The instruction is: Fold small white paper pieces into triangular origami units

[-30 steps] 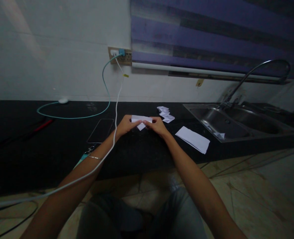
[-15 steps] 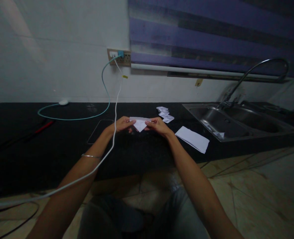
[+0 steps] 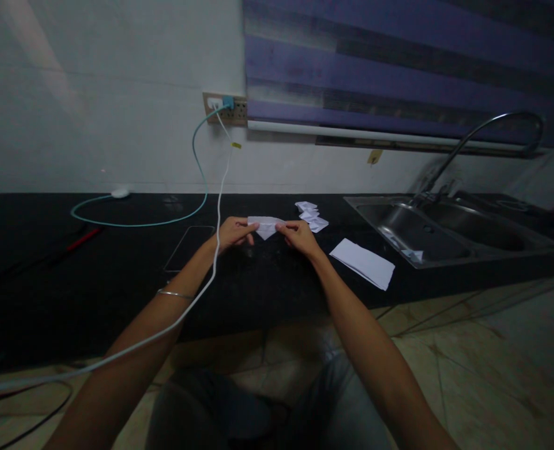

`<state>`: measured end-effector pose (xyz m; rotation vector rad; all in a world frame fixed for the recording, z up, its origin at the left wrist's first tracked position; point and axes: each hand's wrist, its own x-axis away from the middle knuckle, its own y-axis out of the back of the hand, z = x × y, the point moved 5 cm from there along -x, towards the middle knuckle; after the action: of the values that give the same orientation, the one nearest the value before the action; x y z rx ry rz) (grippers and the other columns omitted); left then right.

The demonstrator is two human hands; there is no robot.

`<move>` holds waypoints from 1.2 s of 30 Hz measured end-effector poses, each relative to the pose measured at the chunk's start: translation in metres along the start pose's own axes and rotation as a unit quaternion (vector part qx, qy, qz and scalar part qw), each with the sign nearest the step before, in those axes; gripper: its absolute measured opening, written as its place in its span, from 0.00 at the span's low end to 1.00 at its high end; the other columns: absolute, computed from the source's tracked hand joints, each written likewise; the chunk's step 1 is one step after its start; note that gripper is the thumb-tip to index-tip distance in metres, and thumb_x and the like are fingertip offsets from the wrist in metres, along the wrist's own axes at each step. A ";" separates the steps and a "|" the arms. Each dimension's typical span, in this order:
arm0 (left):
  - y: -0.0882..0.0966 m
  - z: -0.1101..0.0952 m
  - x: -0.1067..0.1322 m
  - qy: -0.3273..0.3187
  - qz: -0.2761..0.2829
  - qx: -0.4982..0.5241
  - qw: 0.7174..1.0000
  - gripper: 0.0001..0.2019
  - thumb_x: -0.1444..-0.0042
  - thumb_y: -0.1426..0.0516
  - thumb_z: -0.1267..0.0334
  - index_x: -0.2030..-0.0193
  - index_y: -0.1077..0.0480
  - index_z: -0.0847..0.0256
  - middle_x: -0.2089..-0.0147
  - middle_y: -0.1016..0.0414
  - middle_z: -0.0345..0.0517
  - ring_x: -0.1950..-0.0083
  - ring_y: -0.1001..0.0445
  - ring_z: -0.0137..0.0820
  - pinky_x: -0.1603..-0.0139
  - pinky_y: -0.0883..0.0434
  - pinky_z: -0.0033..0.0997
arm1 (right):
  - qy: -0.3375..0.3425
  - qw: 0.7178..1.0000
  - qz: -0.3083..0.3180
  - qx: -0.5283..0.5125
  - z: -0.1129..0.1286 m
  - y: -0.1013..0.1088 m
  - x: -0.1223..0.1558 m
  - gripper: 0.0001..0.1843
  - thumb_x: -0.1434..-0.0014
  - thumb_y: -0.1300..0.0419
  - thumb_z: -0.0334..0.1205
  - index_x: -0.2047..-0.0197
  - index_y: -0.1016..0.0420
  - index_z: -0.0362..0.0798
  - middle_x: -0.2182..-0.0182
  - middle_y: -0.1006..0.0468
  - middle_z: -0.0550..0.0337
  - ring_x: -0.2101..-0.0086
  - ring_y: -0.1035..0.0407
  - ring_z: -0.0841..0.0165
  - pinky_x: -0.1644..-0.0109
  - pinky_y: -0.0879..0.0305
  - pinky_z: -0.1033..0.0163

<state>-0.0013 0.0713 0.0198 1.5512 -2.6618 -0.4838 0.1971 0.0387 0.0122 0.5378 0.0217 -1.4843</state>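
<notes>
A long black counter runs under both hands, stretching far off to the left hand's side and away past the right. Off to the right of the right hand, well apart from it, a steel sink is sunk into the counter, with a curved tap arching above its far edge. Up and beyond the hands, a purple striped blind hangs on the wall. A white cable drops from the wall socket and crosses right over the left forearm, just behind the left hand; a teal cable loops across the counter further left. Just left of the left hand, a dark phone lies flat on the counter. Near the right hand, on its right and slightly closer to the person, a white sheet lies flat. Just beyond the right hand sits a little pile of folded papers.

Now the centre of it: the left hand and the right hand are raised just over the counter, close together, each pinching one end of a small folded paper. Fingers and thumbs are drawn in narrow on the paper's top edge, left corner in the left hand, right corner in the right. The paper spans the gap between them, its point hanging downward. A thin bangle rings the left wrist.
</notes>
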 end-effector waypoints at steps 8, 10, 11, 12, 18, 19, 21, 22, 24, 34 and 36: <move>-0.006 0.005 -0.002 0.028 -0.020 0.078 0.996 0.22 0.48 0.38 0.52 0.52 0.26 0.65 0.57 0.21 0.60 0.76 0.25 0.26 0.85 0.46 0.19 | -0.128 0.961 0.008 -0.245 -0.004 -0.012 0.001 0.17 0.47 0.35 0.46 0.57 0.26 0.46 0.68 0.19 0.54 0.74 0.25 0.70 0.74 0.29 0.69; -0.006 0.004 -0.001 0.036 -0.024 0.068 0.997 0.22 0.47 0.38 0.52 0.51 0.26 0.65 0.61 0.20 0.58 0.81 0.29 0.23 0.86 0.47 0.20 | -0.139 0.950 0.006 -0.279 -0.003 -0.012 0.001 0.15 0.47 0.34 0.43 0.58 0.26 0.46 0.62 0.19 0.51 0.69 0.23 0.69 0.69 0.26 0.67; -0.006 0.002 0.000 0.038 -0.024 0.066 0.997 0.22 0.47 0.38 0.52 0.51 0.26 0.65 0.62 0.20 0.58 0.82 0.31 0.22 0.86 0.47 0.20 | -0.142 0.946 0.005 -0.291 -0.002 -0.012 0.001 0.14 0.47 0.34 0.41 0.58 0.26 0.46 0.60 0.19 0.51 0.67 0.23 0.69 0.66 0.25 0.66; -0.007 0.000 0.001 0.038 -0.025 0.067 0.997 0.21 0.47 0.38 0.52 0.51 0.26 0.65 0.62 0.20 0.58 0.82 0.30 0.22 0.86 0.47 0.20 | -0.143 0.942 0.004 -0.303 -0.002 -0.012 0.001 0.13 0.47 0.34 0.40 0.59 0.25 0.46 0.59 0.19 0.51 0.65 0.23 0.68 0.64 0.25 0.65; -0.016 -0.013 0.005 0.019 -0.037 0.122 0.992 0.17 0.47 0.38 0.57 0.53 0.26 0.64 0.51 0.23 0.58 0.61 0.21 0.32 0.79 0.38 0.17 | -0.128 0.930 -0.005 -0.344 -0.001 -0.013 0.000 0.12 0.48 0.33 0.41 0.62 0.25 0.45 0.63 0.19 0.53 0.63 0.23 0.68 0.54 0.25 0.60; -0.017 -0.013 0.005 0.017 -0.041 0.127 0.991 0.17 0.47 0.37 0.57 0.53 0.26 0.65 0.52 0.23 0.58 0.61 0.21 0.32 0.78 0.37 0.17 | -0.129 0.930 -0.005 -0.343 -0.001 -0.013 0.000 0.13 0.49 0.33 0.42 0.61 0.25 0.45 0.64 0.19 0.54 0.65 0.23 0.68 0.55 0.25 0.61; -0.018 -0.012 0.005 0.013 -0.048 0.129 0.990 0.17 0.48 0.37 0.57 0.54 0.26 0.65 0.53 0.22 0.58 0.63 0.21 0.32 0.78 0.36 0.18 | -0.146 0.932 0.000 -0.332 -0.001 -0.015 0.000 0.15 0.48 0.33 0.45 0.60 0.25 0.45 0.68 0.19 0.55 0.69 0.24 0.70 0.61 0.24 0.63; -0.018 -0.012 0.004 0.009 -0.049 0.127 0.991 0.17 0.48 0.37 0.57 0.54 0.26 0.66 0.54 0.22 0.58 0.64 0.21 0.32 0.78 0.36 0.19 | -0.156 0.933 0.004 -0.324 -0.001 -0.016 0.001 0.16 0.47 0.34 0.47 0.60 0.26 0.46 0.70 0.20 0.55 0.71 0.24 0.70 0.64 0.24 0.65; -0.019 -0.012 0.004 -0.004 -0.053 0.121 0.991 0.17 0.48 0.37 0.57 0.55 0.25 0.67 0.56 0.21 0.58 0.65 0.21 0.32 0.78 0.36 0.20 | -0.168 0.934 0.013 -0.314 0.000 -0.018 0.002 0.16 0.45 0.36 0.49 0.59 0.26 0.46 0.73 0.20 0.56 0.74 0.25 0.71 0.69 0.25 0.66; -0.017 -0.016 0.004 -0.009 -0.077 0.101 0.992 0.18 0.50 0.36 0.55 0.57 0.24 0.66 0.56 0.20 0.56 0.60 0.21 0.34 0.70 0.30 0.23 | -0.115 0.931 0.015 -0.345 0.006 -0.019 0.001 0.13 0.48 0.33 0.45 0.63 0.23 0.45 0.64 0.18 0.54 0.66 0.23 0.70 0.58 0.25 0.65; -0.015 -0.014 0.004 0.000 -0.081 0.110 0.991 0.19 0.51 0.36 0.53 0.57 0.24 0.66 0.57 0.20 0.56 0.61 0.21 0.34 0.69 0.29 0.24 | -0.114 0.935 0.019 -0.336 0.006 -0.020 0.002 0.13 0.50 0.31 0.44 0.64 0.23 0.46 0.65 0.18 0.55 0.66 0.23 0.71 0.59 0.25 0.66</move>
<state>0.0120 0.0571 0.0280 1.8346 -2.6803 -0.1987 0.1770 0.0351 0.0105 -0.1899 0.3242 -1.3862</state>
